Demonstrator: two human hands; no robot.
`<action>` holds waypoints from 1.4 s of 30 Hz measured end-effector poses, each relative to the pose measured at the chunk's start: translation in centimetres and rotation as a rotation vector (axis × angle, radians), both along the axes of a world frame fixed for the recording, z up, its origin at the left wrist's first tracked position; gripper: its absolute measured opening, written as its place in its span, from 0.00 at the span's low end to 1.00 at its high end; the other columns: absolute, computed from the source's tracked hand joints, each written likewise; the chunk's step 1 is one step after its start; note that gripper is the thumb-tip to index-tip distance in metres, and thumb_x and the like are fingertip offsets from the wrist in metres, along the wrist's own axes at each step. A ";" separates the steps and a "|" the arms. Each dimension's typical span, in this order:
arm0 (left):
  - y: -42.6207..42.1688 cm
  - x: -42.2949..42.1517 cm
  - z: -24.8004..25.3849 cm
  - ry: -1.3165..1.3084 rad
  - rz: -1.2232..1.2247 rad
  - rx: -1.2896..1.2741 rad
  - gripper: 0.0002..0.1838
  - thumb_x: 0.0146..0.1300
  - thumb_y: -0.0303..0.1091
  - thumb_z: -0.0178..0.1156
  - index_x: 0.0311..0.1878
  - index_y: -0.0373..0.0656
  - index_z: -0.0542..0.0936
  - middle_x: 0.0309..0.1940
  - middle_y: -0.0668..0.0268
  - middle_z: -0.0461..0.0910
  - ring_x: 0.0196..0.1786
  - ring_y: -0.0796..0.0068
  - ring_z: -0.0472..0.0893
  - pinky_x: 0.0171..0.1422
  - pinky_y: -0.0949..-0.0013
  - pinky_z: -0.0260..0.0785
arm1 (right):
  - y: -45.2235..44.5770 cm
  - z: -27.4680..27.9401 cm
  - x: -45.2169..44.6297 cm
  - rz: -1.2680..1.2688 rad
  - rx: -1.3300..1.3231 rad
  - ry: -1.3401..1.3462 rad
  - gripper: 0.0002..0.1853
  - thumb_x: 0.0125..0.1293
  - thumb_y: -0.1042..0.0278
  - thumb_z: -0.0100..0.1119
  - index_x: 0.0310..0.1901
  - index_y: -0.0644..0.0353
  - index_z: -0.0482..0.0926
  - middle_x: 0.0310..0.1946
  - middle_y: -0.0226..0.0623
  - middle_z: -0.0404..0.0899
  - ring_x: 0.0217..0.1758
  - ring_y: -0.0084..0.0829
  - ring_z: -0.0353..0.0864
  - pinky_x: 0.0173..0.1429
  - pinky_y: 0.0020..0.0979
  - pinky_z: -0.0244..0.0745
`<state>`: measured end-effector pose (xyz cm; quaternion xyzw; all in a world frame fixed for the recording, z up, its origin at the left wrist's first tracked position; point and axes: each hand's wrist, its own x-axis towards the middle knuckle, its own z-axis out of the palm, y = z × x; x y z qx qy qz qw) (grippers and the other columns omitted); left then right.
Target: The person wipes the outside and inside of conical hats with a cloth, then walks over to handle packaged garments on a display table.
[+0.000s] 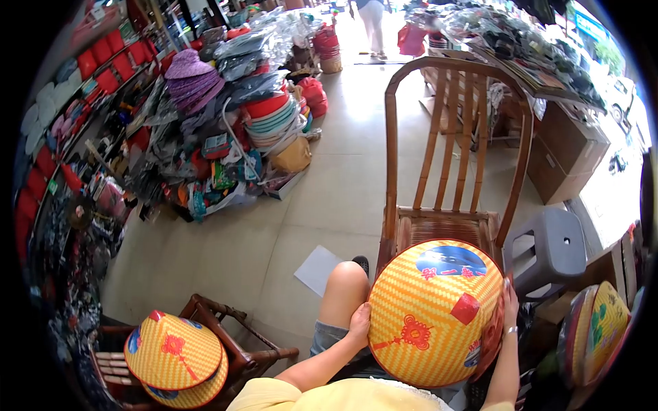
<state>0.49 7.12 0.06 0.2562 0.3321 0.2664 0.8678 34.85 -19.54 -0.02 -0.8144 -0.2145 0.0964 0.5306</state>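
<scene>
A yellow and orange woven conical hat [404,301] rests over my lap, its peak with a red patch pointing up and to the right. It bears red knot prints and a blue picture with red characters. On its left rim, my left hand [359,325] is closed, fingers partly hidden under the brim. My right hand [509,306] grips the right rim, its fingers upright along the edge. Between that hand and the hat hangs a reddish-brown piece [489,335], perhaps cloth; I cannot tell. Similar stacked conical hats [173,349] lie on a low chair at the lower left.
A bamboo chair [447,216] stands directly ahead, with a grey plastic stool [552,250] on its right. More woven hats [595,329] lean at the lower right. Piled goods, including purple hats [192,79], fill the left. White paper [317,270] lies on the floor. A person [372,27] stands far off.
</scene>
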 end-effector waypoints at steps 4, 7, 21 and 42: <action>1.2 0.5 1.9 0.167 0.042 0.183 0.21 0.74 0.49 0.45 0.53 0.41 0.74 0.48 0.68 0.80 0.50 0.76 0.78 0.56 0.69 0.70 | -11.0 -14.3 -1.1 -0.236 0.321 0.226 0.23 0.74 0.58 0.47 0.60 0.69 0.71 0.56 0.48 0.77 0.58 0.35 0.75 0.64 0.32 0.65; 2.5 -0.1 8.3 0.043 0.125 0.195 0.22 0.75 0.49 0.44 0.55 0.41 0.74 0.50 0.68 0.79 0.51 0.77 0.76 0.56 0.70 0.69 | -10.2 -3.3 -7.0 -0.217 -0.293 -0.082 0.19 0.73 0.64 0.47 0.57 0.69 0.72 0.50 0.49 0.79 0.52 0.41 0.77 0.60 0.34 0.68; 5.4 -35.6 23.9 -0.022 1.386 0.526 0.28 0.75 0.55 0.34 0.67 0.49 0.66 0.65 0.63 0.69 0.66 0.62 0.70 0.67 0.52 0.66 | 3.2 5.1 -1.8 0.111 -0.001 -0.158 0.24 0.75 0.59 0.47 0.63 0.71 0.68 0.62 0.48 0.72 0.62 0.37 0.72 0.68 0.31 0.61; 5.8 -60.2 22.0 1.675 1.970 0.435 0.29 0.68 0.50 0.55 0.47 0.23 0.72 0.47 0.41 0.77 0.47 0.49 0.80 0.49 0.57 0.73 | 5.2 7.7 0.5 0.129 0.042 -0.126 0.24 0.75 0.58 0.47 0.64 0.68 0.68 0.62 0.43 0.71 0.62 0.33 0.70 0.68 0.29 0.60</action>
